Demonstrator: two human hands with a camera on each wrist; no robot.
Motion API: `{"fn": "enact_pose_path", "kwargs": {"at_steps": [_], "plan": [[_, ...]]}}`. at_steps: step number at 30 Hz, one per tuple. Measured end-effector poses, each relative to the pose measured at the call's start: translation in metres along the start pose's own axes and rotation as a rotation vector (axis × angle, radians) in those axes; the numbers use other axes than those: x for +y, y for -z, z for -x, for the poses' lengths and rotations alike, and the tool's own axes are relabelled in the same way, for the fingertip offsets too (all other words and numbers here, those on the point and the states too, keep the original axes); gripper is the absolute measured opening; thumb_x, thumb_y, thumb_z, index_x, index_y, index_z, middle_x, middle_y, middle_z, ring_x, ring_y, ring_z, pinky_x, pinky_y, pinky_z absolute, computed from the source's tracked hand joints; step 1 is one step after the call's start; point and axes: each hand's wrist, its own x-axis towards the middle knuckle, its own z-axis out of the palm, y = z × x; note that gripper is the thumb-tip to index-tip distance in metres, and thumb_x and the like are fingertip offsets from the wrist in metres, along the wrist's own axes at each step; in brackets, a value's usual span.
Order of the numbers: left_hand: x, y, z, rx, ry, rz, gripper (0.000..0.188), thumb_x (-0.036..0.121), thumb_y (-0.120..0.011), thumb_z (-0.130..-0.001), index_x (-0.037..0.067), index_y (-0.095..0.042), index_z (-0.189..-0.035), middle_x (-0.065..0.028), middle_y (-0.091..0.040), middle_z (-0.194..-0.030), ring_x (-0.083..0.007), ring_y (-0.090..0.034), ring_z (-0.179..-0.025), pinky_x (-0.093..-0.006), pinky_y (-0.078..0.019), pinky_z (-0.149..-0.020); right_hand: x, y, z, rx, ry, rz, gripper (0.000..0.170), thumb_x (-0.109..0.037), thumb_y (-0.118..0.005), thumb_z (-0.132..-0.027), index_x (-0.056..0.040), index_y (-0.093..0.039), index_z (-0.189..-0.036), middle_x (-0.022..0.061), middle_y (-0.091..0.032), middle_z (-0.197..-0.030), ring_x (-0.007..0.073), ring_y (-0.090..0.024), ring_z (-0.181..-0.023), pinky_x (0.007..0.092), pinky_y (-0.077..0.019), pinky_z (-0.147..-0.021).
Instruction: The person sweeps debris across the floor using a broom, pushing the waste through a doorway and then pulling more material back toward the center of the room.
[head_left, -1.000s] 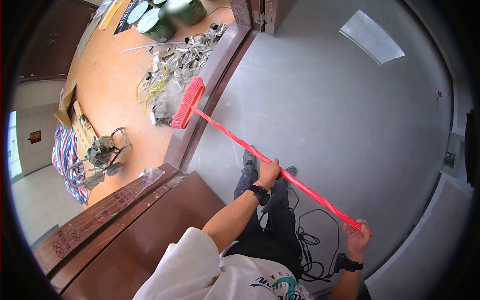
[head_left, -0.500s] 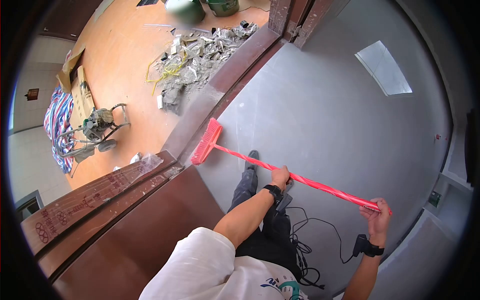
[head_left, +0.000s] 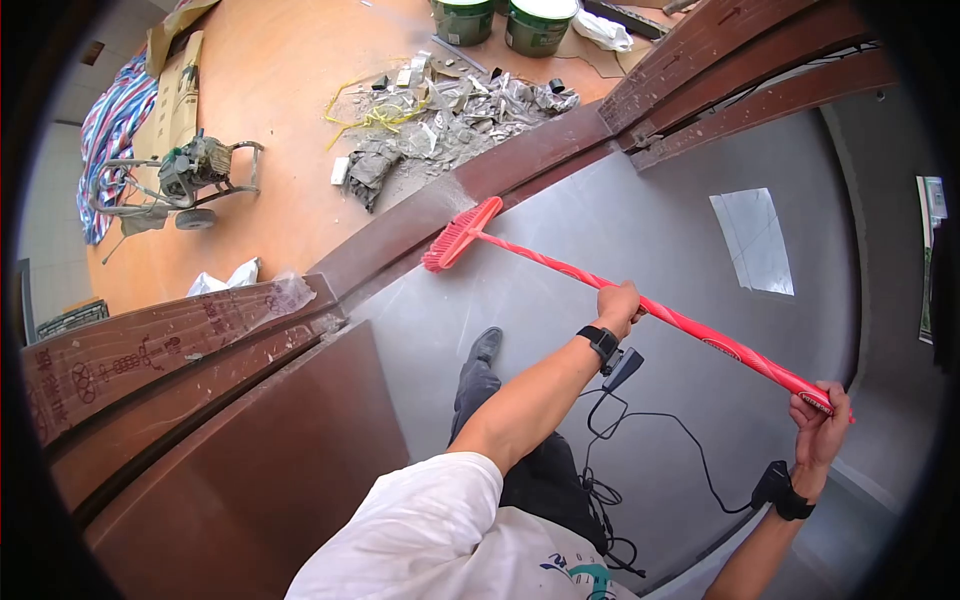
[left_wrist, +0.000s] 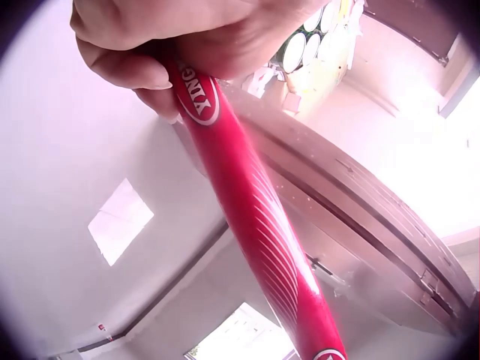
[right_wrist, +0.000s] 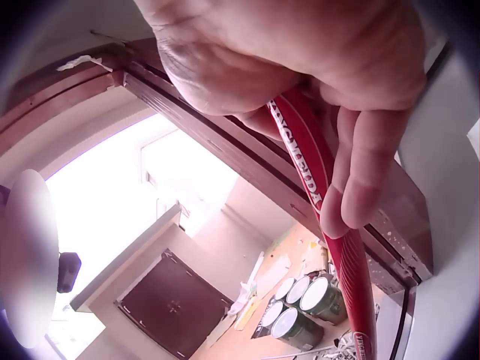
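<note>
A red broom with a long handle [head_left: 560, 268] slants across the head view. Its bristled head [head_left: 462, 236] lies at the brown door sill, on the grey floor side. My left hand [head_left: 620, 303] grips the handle around its middle, fingers wrapped round it. In the left wrist view the handle [left_wrist: 251, 202] runs down from that grip past a white-lettered label. My right hand [head_left: 820, 425] holds the handle near its upper end, with only a short tip beyond it. The right wrist view has the lettered handle [right_wrist: 300, 154] between palm and curled fingers.
Past the sill [head_left: 400, 240] lies a debris pile [head_left: 460, 120] on the orange floor, with green buckets [head_left: 540, 28] behind. A wheeled machine [head_left: 195, 170] stands at left. A brown door panel [head_left: 250, 450] flanks me. Black cables [head_left: 600, 490] hang by my legs.
The broom head has come back from over the sill onto the grey floor, then moved along the sill away from the door panel. Both hands keep their grip; the head view has turned.
</note>
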Motion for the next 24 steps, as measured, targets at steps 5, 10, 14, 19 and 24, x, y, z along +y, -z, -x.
{"fn": "enact_pose_path", "kwargs": {"at_steps": [5, 10, 14, 19, 24], "plan": [[0.032, -0.022, 0.044, -0.097, -0.164, 0.071, 0.029, 0.017, -0.044, -0.085, -0.004, -0.051, -0.066, -0.0126, -0.056, -0.058, -0.0164, -0.052, -0.043, -0.0267, -0.0442, -0.038, -0.035, 0.029, -0.002, -0.026, 0.092, 0.003, 0.024, -0.025, -0.047, -0.088, -0.0024, -0.055, -0.090, 0.0110, -0.064, -0.074, 0.0223, -0.066, -0.060, 0.0268, -0.0561, -0.050], [-0.039, -0.047, 0.063, -0.080, -0.130, -0.177, 0.031, 0.022, -0.054, -0.081, -0.006, -0.056, -0.067, -0.0149, -0.061, -0.060, -0.0216, -0.062, -0.050, -0.0312, -0.0510, -0.046, 0.014, 0.127, 0.035, 0.143, -0.067, -0.148, 0.024, -0.024, -0.045, -0.088, -0.0019, -0.055, -0.091, 0.0148, -0.065, -0.076, 0.0242, -0.066, -0.061, 0.0283, -0.0553, -0.049], [-0.139, -0.058, 0.035, -0.106, -0.005, -0.493, 0.033, 0.028, -0.053, -0.079, 0.000, -0.062, -0.063, -0.0119, -0.059, -0.053, -0.0220, -0.061, -0.049, -0.0347, -0.0508, -0.055, 0.066, 0.178, 0.088, 0.188, -0.108, -0.215, 0.027, -0.024, -0.045, -0.090, 0.0003, -0.057, -0.092, 0.0195, -0.065, -0.080, 0.0273, -0.067, -0.067, 0.0335, -0.0589, -0.055], [-0.202, -0.042, -0.044, -0.069, 0.067, -0.557, 0.035, 0.028, -0.052, -0.079, -0.001, -0.061, -0.061, -0.0127, -0.059, -0.053, -0.0223, -0.061, -0.048, -0.0337, -0.0504, -0.054, 0.143, 0.156, 0.103, 0.326, -0.219, -0.249, 0.028, -0.027, -0.046, -0.086, -0.0016, -0.055, -0.090, 0.0160, -0.065, -0.076, 0.0253, -0.067, -0.066, 0.0336, -0.0581, -0.054], [-0.189, -0.031, -0.105, 0.088, -0.062, -0.603, 0.035, 0.023, -0.051, -0.079, -0.005, -0.059, -0.059, -0.0155, -0.059, -0.054, -0.0249, -0.060, -0.047, -0.0340, -0.0488, -0.050, 0.175, 0.121, 0.066, 0.449, -0.344, -0.290, 0.026, -0.026, -0.046, -0.084, -0.0006, -0.053, -0.089, 0.0166, -0.064, -0.079, 0.0276, -0.067, -0.065, 0.0339, -0.0566, -0.056]]}}
